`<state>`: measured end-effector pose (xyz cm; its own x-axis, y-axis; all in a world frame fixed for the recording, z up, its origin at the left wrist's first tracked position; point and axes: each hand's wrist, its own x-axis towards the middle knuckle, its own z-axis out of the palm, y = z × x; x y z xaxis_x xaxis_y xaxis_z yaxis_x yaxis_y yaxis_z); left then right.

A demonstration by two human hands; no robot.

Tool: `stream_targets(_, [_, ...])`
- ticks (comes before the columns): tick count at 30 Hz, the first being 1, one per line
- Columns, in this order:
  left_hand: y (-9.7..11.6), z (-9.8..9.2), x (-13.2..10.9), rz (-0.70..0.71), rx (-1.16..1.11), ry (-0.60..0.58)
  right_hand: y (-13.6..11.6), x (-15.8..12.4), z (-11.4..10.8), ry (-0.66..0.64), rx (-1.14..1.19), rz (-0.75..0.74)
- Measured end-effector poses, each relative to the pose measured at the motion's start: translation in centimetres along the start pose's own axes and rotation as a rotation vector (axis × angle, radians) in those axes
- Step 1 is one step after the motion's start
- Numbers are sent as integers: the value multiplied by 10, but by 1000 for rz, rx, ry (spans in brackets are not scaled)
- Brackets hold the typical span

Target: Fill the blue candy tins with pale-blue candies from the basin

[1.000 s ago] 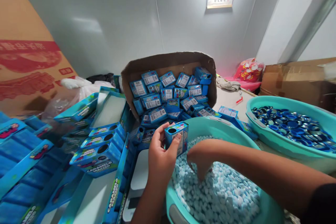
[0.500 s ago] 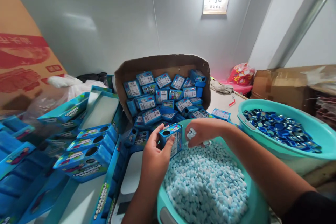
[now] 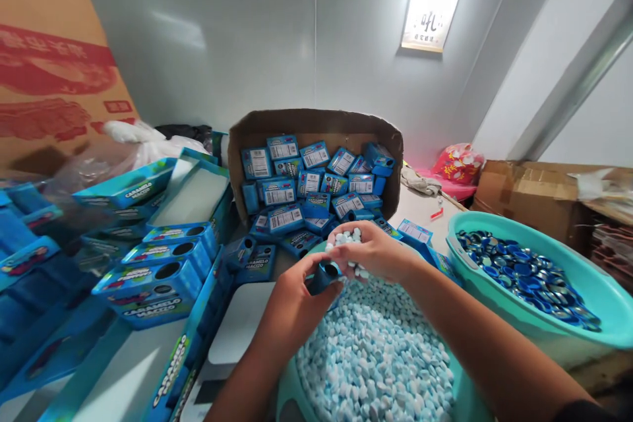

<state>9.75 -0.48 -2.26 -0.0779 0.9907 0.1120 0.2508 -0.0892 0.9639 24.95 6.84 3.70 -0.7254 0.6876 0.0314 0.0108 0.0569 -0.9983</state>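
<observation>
My left hand (image 3: 291, 303) is wrapped round a small blue candy box (image 3: 324, 278), tilted so that the round hole in its top faces my right hand. Cupped beside that hole, my right hand (image 3: 383, 252) holds a heap of pale blue and white candies (image 3: 349, 236), some showing at its fingertips. Both hands are over a turquoise tub (image 3: 289, 402) filled with the same loose candies (image 3: 380, 349). My fingers partly cover the box's printed sides.
Behind the tub, a cardboard carton (image 3: 316, 120) lies open with many blue boxes. A white scale (image 3: 242, 320) stands left, beside display trays (image 3: 171, 369) and stacked holed boxes (image 3: 153, 290). Right, another turquoise tub (image 3: 568, 250) holds blue and silver caps (image 3: 524, 273).
My right hand has turned palm up and come to the box with its candies. The left hand has tipped the box toward it. The camera view has shifted and tilted slightly.
</observation>
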Motion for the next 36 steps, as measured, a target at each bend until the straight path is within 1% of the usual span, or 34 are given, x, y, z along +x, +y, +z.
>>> stream_targets(1, [1, 1, -1, -13, 11, -25, 3, 2, 2, 36, 31, -46])
stream_targets(3, [2, 1, -2, -25, 41, -40, 9, 5, 7, 109, 86, -129])
stream_targets(5, [1, 1, -2, -14, 50, -44, 16, 8, 14, 188, 138, -159])
stream_targets(8, [-4, 1, 0, 14, 45, -55, 24, 12, 25, 295, 175, -163])
stream_targets(12, [-6, 1, 2, 15, 12, -45, 26, 13, 32, 348, 143, -151])
stream_targets(15, [-1, 2, 0, 2, -71, -51, 24, 12, 32, 390, 171, -140])
stream_targets(18, [8, 2, -2, -16, -94, -41, 24, 12, 31, 436, 214, -118])
stream_targets(20, [10, 1, -3, -26, -81, -41, 25, 13, 31, 444, 245, -95])
stream_targets(23, [5, 1, -3, -20, -100, -53, 26, 13, 32, 446, 291, -80])
stream_targets(26, [-5, 2, -1, 27, -139, -74, 27, 13, 33, 464, 320, -75])
stream_targets(29, [-11, 2, 0, 78, -96, -72, 26, 14, 32, 453, 344, -82])
stream_targets(36, [-10, 0, -2, 83, -10, -69, 22, 12, 34, 468, 516, -40])
